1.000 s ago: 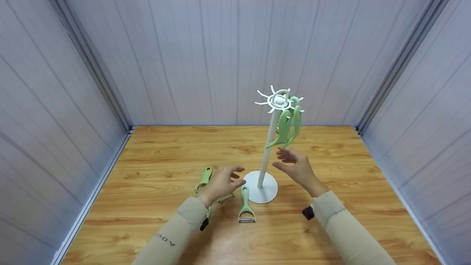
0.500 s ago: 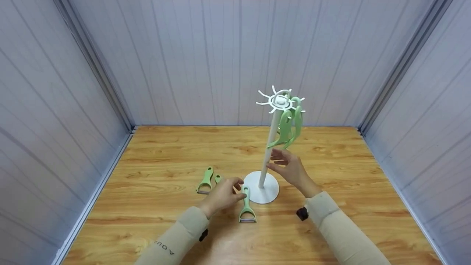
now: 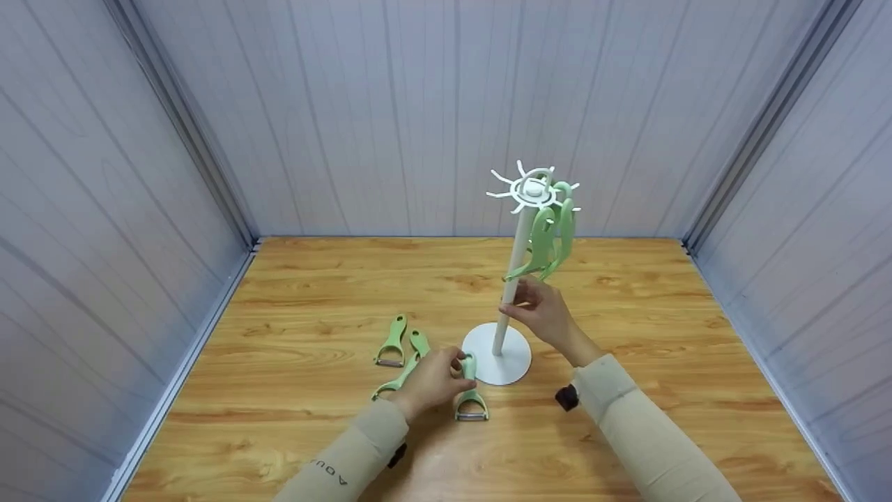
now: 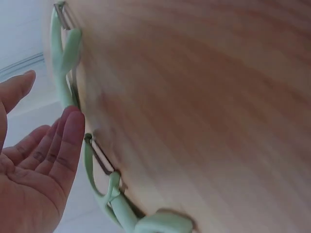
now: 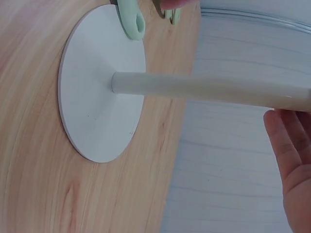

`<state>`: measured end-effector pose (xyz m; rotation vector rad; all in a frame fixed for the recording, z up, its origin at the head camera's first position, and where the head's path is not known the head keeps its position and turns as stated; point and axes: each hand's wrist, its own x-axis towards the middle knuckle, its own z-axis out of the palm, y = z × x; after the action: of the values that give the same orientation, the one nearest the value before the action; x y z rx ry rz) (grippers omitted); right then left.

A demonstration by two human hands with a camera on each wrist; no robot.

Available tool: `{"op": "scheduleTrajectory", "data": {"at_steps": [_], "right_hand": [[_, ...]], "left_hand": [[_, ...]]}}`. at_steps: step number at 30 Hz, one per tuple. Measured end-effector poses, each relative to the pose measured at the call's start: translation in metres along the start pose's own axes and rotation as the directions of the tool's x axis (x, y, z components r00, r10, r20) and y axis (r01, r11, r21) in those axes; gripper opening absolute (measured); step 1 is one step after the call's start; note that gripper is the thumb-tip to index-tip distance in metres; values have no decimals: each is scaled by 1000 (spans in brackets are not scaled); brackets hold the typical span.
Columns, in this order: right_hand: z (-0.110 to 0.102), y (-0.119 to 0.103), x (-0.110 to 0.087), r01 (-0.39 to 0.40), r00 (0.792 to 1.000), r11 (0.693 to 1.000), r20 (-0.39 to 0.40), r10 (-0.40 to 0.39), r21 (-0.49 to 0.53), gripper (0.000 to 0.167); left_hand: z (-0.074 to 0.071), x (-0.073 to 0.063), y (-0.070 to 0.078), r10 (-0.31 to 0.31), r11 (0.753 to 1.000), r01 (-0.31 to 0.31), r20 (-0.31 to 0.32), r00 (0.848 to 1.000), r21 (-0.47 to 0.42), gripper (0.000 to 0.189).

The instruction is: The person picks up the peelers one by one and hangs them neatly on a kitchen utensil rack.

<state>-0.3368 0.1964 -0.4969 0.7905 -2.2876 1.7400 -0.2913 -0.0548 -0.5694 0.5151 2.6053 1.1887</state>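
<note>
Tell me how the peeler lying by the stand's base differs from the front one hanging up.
The lying peeler has its handle end over the base; the hanging peeler is up on the stand. The left hand partly covers the lying peeler, but not the hanging peeler. The lying peeler's blade end faces the person; the hanging peeler's points downward. Both are light green.

The left sleeve point(image 3: 352, 446) is beige, long, with dark capitals point(image 3: 331, 473) along it, an A among them. The right sleeve point(image 3: 644, 429), also beige, is softly creased. A small black block point(image 3: 567, 398) sits by the right cuff point(image 3: 601, 382). The left hand point(image 3: 433, 378) is bare.
</note>
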Motion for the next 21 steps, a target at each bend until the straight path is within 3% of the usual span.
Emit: {"op": "scheduleTrajectory", "data": {"at_steps": [11,21], "right_hand": [[4,3,-2,-2,999,999,-32,1,-32,17],[5,2,-3,15,999,999,-49,-16,-29,16]], "left_hand": [[14,10,4,-32,996,38,-67,997,86,55],[17,16,10,-59,992,66,-62,996,109,35]]}}
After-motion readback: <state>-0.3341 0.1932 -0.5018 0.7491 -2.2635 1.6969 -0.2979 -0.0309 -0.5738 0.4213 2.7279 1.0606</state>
